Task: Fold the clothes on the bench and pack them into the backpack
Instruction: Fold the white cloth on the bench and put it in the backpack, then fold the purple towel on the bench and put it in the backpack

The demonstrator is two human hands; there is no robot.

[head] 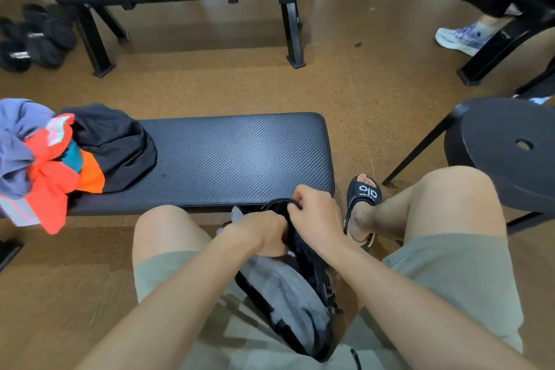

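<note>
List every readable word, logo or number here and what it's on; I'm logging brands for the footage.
"alo" in white on the strap of the black sandal; smaller print beneath it is too blurred to read.
No readable text shows on the backpack, the clothes or the bench.

Padded black bench (228, 156), lying crosswise, its right half bare. Unfolded clothes (60, 156) heaped at its 9 o'clock end: black, orange-red, teal and grey-blue garments, one hanging over the near edge. Grey-and-black backpack (285, 294) at 6 o'clock, between the seated person's knees, top against the bench.
</note>
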